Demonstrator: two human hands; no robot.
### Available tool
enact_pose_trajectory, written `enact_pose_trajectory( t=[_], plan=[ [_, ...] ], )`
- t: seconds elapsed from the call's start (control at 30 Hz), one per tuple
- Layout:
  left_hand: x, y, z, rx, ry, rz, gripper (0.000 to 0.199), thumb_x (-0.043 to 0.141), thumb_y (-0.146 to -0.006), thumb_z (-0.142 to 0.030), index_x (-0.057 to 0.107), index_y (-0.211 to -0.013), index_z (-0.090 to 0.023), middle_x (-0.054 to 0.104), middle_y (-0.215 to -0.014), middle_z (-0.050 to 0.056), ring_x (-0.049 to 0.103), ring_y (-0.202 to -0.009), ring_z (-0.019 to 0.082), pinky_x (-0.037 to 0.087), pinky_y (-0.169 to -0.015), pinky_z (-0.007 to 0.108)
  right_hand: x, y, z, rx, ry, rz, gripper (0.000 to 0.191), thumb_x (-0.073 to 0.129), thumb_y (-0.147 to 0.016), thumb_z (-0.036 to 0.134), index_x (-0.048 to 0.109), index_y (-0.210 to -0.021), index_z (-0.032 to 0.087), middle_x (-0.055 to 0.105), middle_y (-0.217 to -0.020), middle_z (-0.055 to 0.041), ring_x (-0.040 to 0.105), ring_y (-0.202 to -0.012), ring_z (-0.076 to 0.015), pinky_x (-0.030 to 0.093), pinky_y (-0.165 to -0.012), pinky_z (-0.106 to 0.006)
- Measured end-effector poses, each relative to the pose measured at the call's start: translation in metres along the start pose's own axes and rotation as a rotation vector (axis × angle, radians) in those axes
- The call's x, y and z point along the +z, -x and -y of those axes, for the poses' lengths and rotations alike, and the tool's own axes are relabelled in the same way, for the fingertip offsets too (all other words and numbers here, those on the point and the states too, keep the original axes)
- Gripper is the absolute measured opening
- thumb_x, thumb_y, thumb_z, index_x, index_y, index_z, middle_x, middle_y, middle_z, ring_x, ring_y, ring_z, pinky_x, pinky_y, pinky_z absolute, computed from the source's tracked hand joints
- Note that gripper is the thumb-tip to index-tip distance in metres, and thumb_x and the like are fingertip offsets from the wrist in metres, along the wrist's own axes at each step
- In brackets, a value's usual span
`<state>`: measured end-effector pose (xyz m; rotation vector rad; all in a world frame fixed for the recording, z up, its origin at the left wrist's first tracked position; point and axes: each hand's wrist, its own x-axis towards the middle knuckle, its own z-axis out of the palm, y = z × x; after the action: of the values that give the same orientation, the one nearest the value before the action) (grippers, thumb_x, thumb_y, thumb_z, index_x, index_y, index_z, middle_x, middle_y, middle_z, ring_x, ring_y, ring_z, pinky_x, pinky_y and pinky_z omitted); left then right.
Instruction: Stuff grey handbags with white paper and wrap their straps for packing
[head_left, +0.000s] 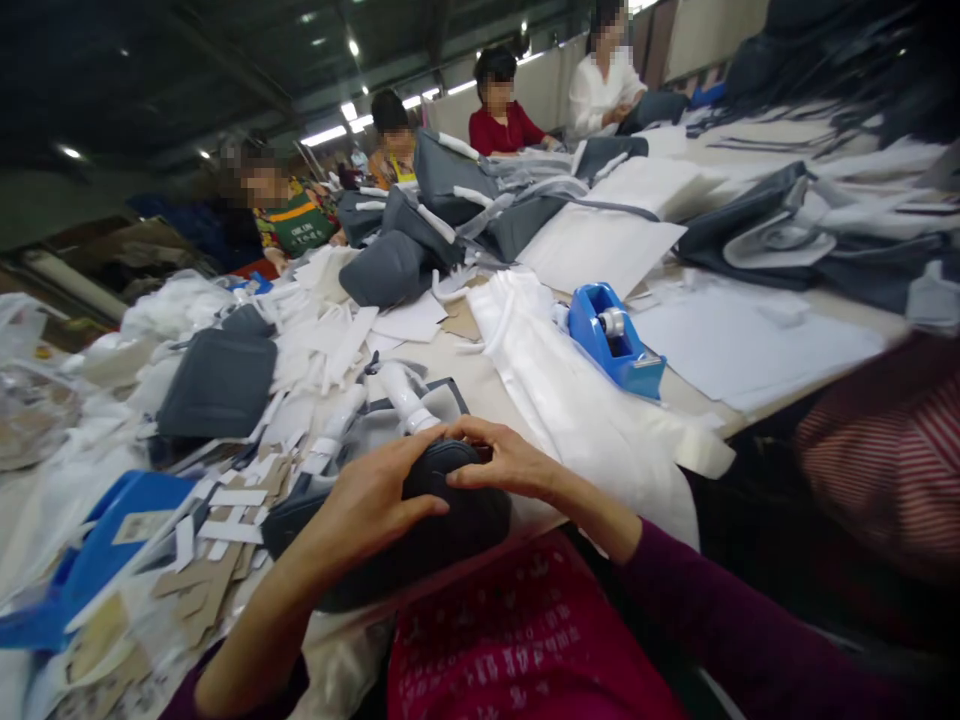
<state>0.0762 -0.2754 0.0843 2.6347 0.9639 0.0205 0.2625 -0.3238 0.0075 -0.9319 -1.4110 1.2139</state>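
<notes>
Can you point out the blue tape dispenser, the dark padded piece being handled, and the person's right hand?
Blue tape dispenser (pixel 589 325): head view, on its blue body beside the metal hub.
Dark padded piece (pixel 457 535): head view, on its dark cover just below the hands.
Right hand (pixel 502 458): head view, on the back of the hand.

Left hand (pixel 371 505): fingers (pixel 409 450) spread, curved downward. Right hand (pixel 506 462): fingers (pixel 480 435) arched, thumb (pixel 469 478) directed inward. Hands close together, fingertips nearly meeting at centre. Left forearm (pixel 259 635) and right forearm (pixel 592 510) angle inward from lower corners; dark purple sleeves (pixel 720 615) end above wrists.
</notes>
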Motion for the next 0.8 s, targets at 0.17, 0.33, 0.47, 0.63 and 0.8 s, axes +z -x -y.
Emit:
enact_pose_trajectory(
  t=[0.17,0.33,0.47,0.63,0.8],
  plan=[
    [0.006,-0.007,0.002,-0.161,0.037,-0.033,0.053,0.072,-0.072,-0.040,0.059,-0.122,-0.026,0.067,-0.121,0.004,0.062,-0.110,0.028,0.048,-0.097,0.043,0.002,0.033,-0.012,-0.008,-0.003,-0.271,0.035,0.066,-0.080,0.026,0.061,-0.114,0.023,0.058,-0.108,-0.0017,0.057,-0.097,-0.0155,0.046,-0.086,-0.029],
    [0.006,-0.007,0.012,-0.185,0.062,-0.092,0.052,0.072,-0.068,-0.053,0.066,-0.111,-0.025,0.072,-0.107,0.003,0.068,-0.096,0.027,0.053,-0.091,0.039,0.009,0.086,-0.029,0.009,0.070,-0.431,0.043,0.036,-0.089,0.007,0.064,-0.117,0.023,0.064,-0.116,-0.0056,0.057,-0.111,-0.0168,0.044,-0.100,-0.036],
    [0.008,-0.009,0.013,-0.144,0.021,-0.156,0.047,0.072,-0.067,-0.056,0.069,-0.103,-0.026,0.074,-0.099,0.001,0.070,-0.087,0.025,0.057,-0.084,0.035,0.005,0.091,-0.034,-0.043,0.221,-0.219,0.057,0.038,-0.080,0.000,0.059,-0.127,0.023,0.063,-0.127,-0.0058,0.050,-0.125,-0.0184,0.035,-0.111,-0.041],
    [0.015,-0.008,0.013,-0.020,-0.048,-0.183,0.039,0.070,-0.071,-0.053,0.069,-0.102,-0.029,0.075,-0.096,-0.001,0.070,-0.085,0.021,0.057,-0.080,0.029,0.000,0.076,-0.035,-0.064,0.448,-0.016,0.050,0.044,-0.085,0.004,0.055,-0.132,0.020,0.062,-0.127,-0.0066,0.045,-0.131,-0.0181,0.026,-0.117,-0.039],
    [0.019,-0.001,0.018,-0.004,-0.081,-0.192,0.039,0.069,-0.074,-0.053,0.068,-0.105,-0.030,0.074,-0.097,-0.002,0.069,-0.087,0.021,0.055,-0.084,0.029,0.002,0.074,-0.043,-0.112,0.607,-0.016,0.040,0.043,-0.094,0.015,0.052,-0.133,0.014,0.050,-0.141,-0.0108,0.035,-0.137,-0.0189,0.023,-0.119,-0.037]
  ],
)
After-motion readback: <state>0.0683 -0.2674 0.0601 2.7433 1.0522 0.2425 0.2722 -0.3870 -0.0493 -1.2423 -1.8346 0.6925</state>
